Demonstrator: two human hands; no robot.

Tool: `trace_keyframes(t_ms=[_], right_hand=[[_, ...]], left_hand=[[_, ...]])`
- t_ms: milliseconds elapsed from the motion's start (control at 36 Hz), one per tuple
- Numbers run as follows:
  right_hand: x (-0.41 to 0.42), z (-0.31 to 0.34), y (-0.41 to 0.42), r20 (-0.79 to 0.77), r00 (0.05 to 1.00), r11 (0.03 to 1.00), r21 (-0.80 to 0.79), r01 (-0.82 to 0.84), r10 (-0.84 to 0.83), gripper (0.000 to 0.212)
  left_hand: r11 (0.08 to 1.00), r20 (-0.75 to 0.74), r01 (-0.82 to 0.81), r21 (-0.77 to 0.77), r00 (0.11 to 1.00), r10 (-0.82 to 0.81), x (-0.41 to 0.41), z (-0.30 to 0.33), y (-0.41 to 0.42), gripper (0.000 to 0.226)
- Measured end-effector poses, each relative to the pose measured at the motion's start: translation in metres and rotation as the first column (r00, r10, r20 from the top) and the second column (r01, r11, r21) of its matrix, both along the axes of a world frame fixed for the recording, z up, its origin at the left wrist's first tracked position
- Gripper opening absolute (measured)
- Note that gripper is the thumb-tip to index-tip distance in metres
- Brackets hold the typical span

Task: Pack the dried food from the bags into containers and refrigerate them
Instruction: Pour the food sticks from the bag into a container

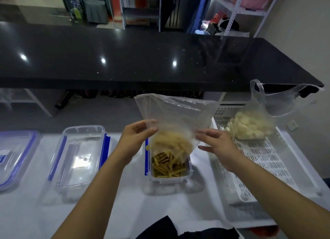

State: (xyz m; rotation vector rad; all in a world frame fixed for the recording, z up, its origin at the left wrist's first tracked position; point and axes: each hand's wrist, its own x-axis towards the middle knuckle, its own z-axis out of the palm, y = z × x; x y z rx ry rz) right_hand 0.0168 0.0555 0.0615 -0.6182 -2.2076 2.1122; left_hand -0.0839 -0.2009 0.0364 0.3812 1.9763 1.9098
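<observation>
Both hands are up on the thin clear plastic bag (174, 117), tipped mouth-down over the small clear rectangular container with blue side clips (169, 167) at the middle of the white tabletop (125, 208). The left hand (137, 137) pinches the bag's left edge between thumb and fingers; the right hand (217, 146) has its fingers spread against the bag's right side, and whether it truly grips the film is hard to tell. Pale yellow dried strips (171, 142) crowd the bag's lower end, blurred, right at the container's rim. Inside the container lies a loose heap of darker yellow-brown sticks (167, 165), crisscrossed and filling it well up the walls. To the left sits an empty clear container with blue clips (80, 156), and further left a clear lid with a blue rim (16, 156). On the right, a white perforated plastic tray (264, 160) carries a second clear handled bag of whitish dried pieces (251, 128), resting at its far end.
</observation>
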Motion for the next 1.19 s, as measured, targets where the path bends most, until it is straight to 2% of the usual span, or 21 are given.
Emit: trace_keyframes(t_ms=[83, 167, 222, 361, 500, 583, 722, 889, 1195], right_hand=[[-0.006, 0.001, -0.002, -0.035, 0.995, 0.996, -0.013, 0.091, -0.092, 0.012], [-0.015, 0.013, -0.001, -0.1, 0.989, 0.994, -0.042, 0.103, -0.107, 0.01], [-0.019, 0.018, 0.001, -0.107, 0.991, 0.996, -0.052, 0.077, -0.082, 0.011], [-0.017, 0.014, 0.001, -0.016, 0.997, 0.997, -0.032, 0.073, -0.074, 0.012], [-0.021, 0.027, 0.002, -0.08, 0.994, 0.994, -0.086, 0.069, -0.076, 0.013], [-0.021, 0.033, -0.001, -0.116, 0.992, 0.994, -0.104, 0.045, -0.057, 0.014], [-0.02, 0.041, -0.004, -0.134, 0.989, 0.993, -0.112, 0.04, -0.055, 0.016], [-0.019, 0.055, -0.003, -0.185, 0.982, 0.992, -0.127, 0.015, -0.038, 0.016], [-0.023, 0.068, -0.003, -0.22, 0.975, 0.994, -0.11, -0.007, -0.017, 0.018]], left_hand=[[0.993, -0.024, -0.111, 0.027, 0.993, 0.112, 0.001, 0.006, 0.004, 0.018], [0.985, -0.073, -0.142, 0.101, 0.986, 0.15, -0.008, 0.024, 0.006, 0.012], [0.986, -0.084, -0.12, 0.116, 0.988, 0.13, -0.014, 0.035, 0.007, 0.012], [0.997, -0.014, -0.082, 0.004, 0.997, 0.082, -0.013, 0.036, 0.016, 0.007], [0.994, -0.025, -0.046, 0.101, 0.998, 0.049, -0.005, 0.048, 0.016, 0.018], [0.987, -0.052, -0.016, 0.162, 0.998, 0.025, -0.003, 0.061, 0.017, 0.017], [0.986, -0.07, -0.022, 0.164, 0.997, 0.034, -0.003, 0.069, 0.021, 0.012], [0.979, -0.085, -0.016, 0.205, 0.996, 0.034, -0.003, 0.078, 0.02, 0.022], [0.976, -0.146, -0.033, 0.214, 0.987, 0.065, 0.002, 0.091, 0.024, 0.013]])
